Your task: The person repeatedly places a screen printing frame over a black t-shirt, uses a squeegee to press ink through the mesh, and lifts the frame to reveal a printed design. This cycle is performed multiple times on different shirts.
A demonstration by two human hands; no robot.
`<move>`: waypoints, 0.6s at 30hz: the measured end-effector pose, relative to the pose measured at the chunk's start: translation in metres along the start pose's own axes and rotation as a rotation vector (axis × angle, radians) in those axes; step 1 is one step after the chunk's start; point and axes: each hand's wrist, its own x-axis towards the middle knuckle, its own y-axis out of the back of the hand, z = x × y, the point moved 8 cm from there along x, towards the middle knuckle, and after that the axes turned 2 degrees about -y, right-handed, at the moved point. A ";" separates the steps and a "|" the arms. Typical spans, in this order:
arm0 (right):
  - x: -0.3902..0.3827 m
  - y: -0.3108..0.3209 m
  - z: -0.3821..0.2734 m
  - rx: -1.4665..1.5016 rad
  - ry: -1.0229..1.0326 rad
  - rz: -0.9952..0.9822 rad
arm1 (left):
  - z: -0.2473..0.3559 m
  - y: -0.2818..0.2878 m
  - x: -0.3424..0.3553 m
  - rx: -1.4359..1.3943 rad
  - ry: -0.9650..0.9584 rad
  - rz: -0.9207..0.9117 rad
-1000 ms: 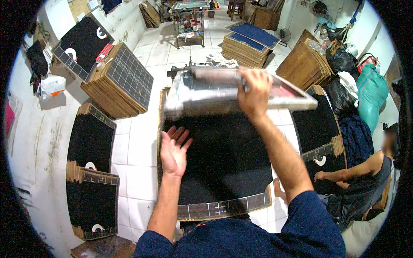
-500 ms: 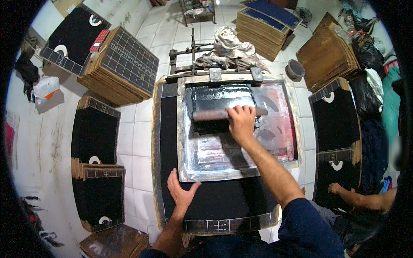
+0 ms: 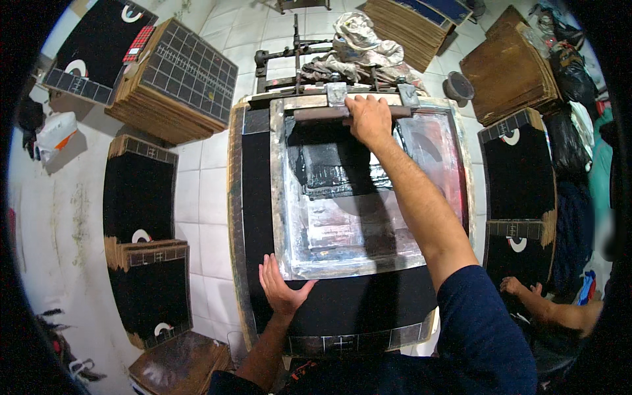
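A screen printing frame (image 3: 279, 191) smeared with black ink (image 3: 319, 158) lies over a board covered in black fabric (image 3: 349, 309), under two metal clamps (image 3: 336, 95) at its far side. My right hand (image 3: 368, 117) is closed on a brown squeegee (image 3: 316, 114) along the frame's far inner edge. My left hand (image 3: 284, 286) has its fingers spread beside the frame's near-left corner, touching it.
Stacked boards with black fabric stand at the left (image 3: 138, 191) and right (image 3: 517, 164). Beyond the frame are a metal rail (image 3: 296, 52), a rumpled white cloth (image 3: 355, 33) and a grey bucket (image 3: 458, 85). A co-worker's arm (image 3: 546, 306) reaches in at lower right.
The raised frame has come down onto the fabric-covered board. My right hand has since moved the squeegee toward the far edge, leaving ink behind. My left hand has moved down to the frame's corner.
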 end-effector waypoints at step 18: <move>0.011 0.003 -0.002 -0.028 -0.053 -0.063 | -0.003 -0.003 0.004 -0.009 0.020 -0.058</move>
